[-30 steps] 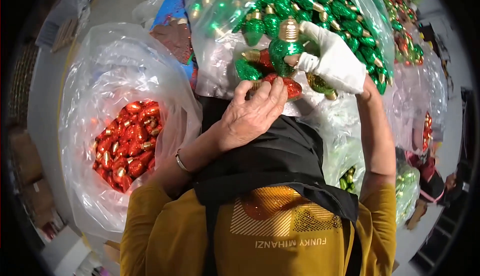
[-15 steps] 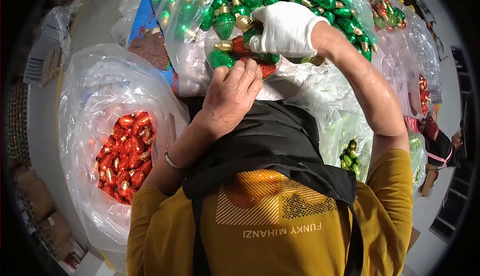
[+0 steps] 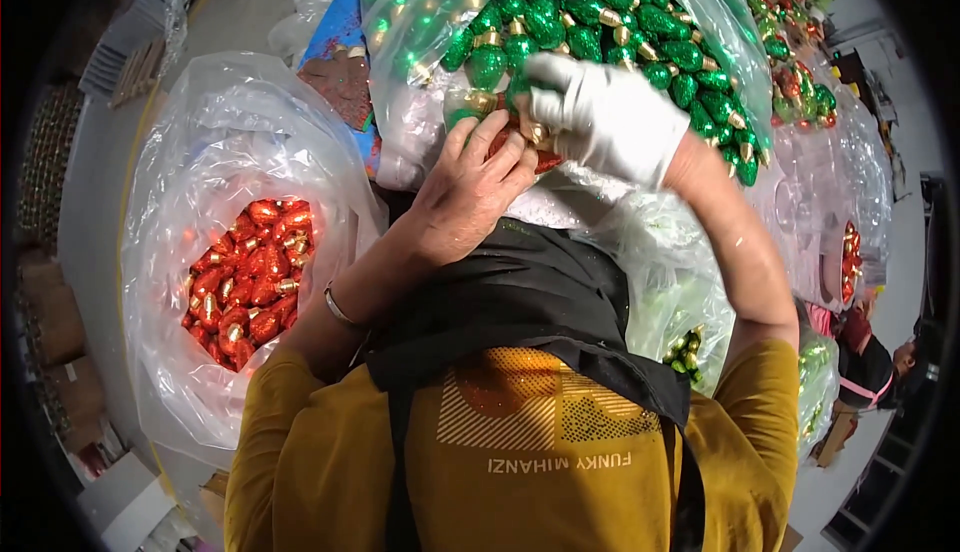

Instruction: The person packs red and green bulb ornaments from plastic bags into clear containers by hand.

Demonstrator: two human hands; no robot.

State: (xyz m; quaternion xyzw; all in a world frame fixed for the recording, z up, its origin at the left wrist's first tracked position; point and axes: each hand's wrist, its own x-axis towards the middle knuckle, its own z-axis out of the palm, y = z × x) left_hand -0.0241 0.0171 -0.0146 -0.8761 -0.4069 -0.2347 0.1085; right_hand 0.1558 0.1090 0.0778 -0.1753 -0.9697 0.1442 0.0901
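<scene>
My bare left hand curls its fingers over the near edge of a clear plastic pack with red and green glitter bulbs in it. The pack's shape is mostly hidden. My right hand, in a white glove and partly blurred, is closed over the pack's right side, beside my left fingertips. A gold bulb cap shows at its fingers; the rest of that bulb is hidden. Just beyond lies a large clear bag full of green glitter bulbs with gold caps.
At left stands an open plastic bag of red bulbs. Small green bulbs sit in a bag at my right. More mixed bulbs lie far right, near another person. A blue sheet lies behind the left bag.
My right hand has come down and right from the green bulbs, turning toward my left hand. My left hand stays at the pack. The whole view has shifted slightly.
</scene>
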